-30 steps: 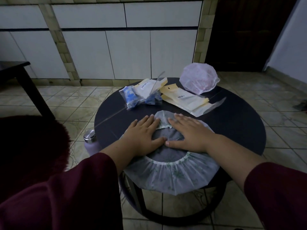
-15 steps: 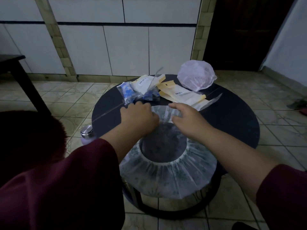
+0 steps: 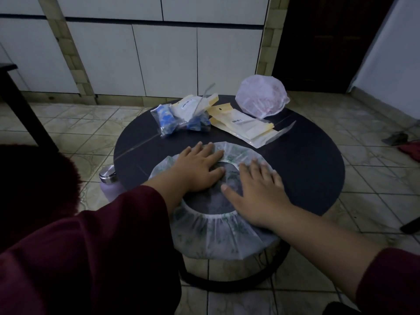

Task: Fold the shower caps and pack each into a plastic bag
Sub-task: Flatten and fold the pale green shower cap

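Observation:
A translucent white shower cap (image 3: 216,237) with a faint green print lies spread open on the near part of the round black table (image 3: 306,176), its elastic ring facing up and its near edge hanging over the table's rim. My left hand (image 3: 197,169) lies flat with straight fingers on the cap's far left part. My right hand (image 3: 256,189) presses flat on the cap's right side. A pinkish shower cap (image 3: 261,96) sits puffed up at the table's far right. Yellow-topped plastic bags (image 3: 241,126) lie in the middle back.
Two clear bags holding blue-patterned caps (image 3: 179,121) lie at the back left of the table. A steel-lidded lilac bottle (image 3: 109,183) stands on the floor by the table's left edge. Tiled floor surrounds the table; a dark table leg (image 3: 20,103) is at far left.
Half a second ago both hands pinched the cap's far edge with curled fingers. Now they lie flat on the cap, the left near its far edge, the right drawn back toward me.

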